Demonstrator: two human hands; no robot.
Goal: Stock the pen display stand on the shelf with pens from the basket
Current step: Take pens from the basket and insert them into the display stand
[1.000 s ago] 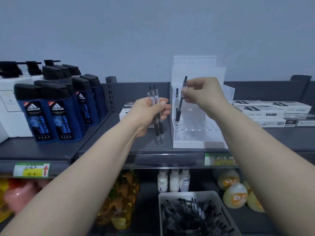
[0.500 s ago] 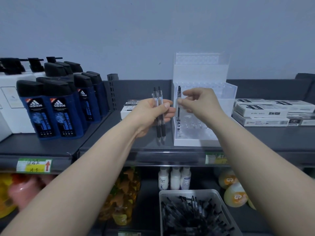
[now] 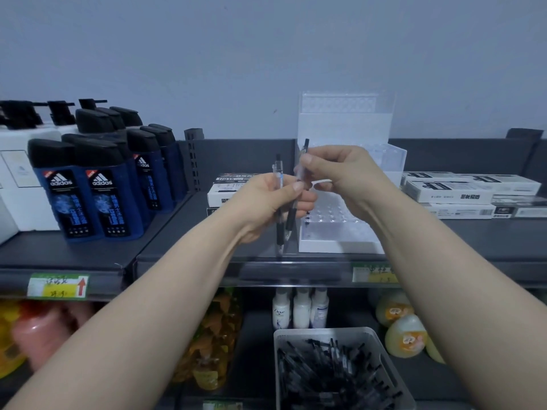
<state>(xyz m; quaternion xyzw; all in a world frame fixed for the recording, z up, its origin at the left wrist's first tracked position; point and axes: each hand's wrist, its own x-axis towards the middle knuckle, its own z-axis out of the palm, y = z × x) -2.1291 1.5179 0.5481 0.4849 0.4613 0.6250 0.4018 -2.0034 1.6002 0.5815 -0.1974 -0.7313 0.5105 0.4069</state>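
On the dark shelf stands the white and clear pen display stand (image 3: 340, 235), its holed tiers partly hidden by my hands. My left hand (image 3: 263, 202) grips two black-and-clear pens in front of the stand's left edge. One pen (image 3: 279, 232) hangs upright. The other pen (image 3: 290, 220) leans right, and my right hand (image 3: 340, 173) pinches its upper end between thumb and fingers. Below the shelf, a grey basket (image 3: 325, 332) holds several more pens (image 3: 325, 374).
Blue shower gel bottles (image 3: 88, 199) and white pump bottles stand on the shelf to the left. Flat white boxes (image 3: 461, 193) lie right of the stand, and more boxes (image 3: 225, 190) behind my left hand. The lower shelf carries small white bottles (image 3: 300, 309) and yellow bottles.
My right hand let go of a pen at the stand's left side and moved left to my left hand, where it now pinches the top of one of the held pens.
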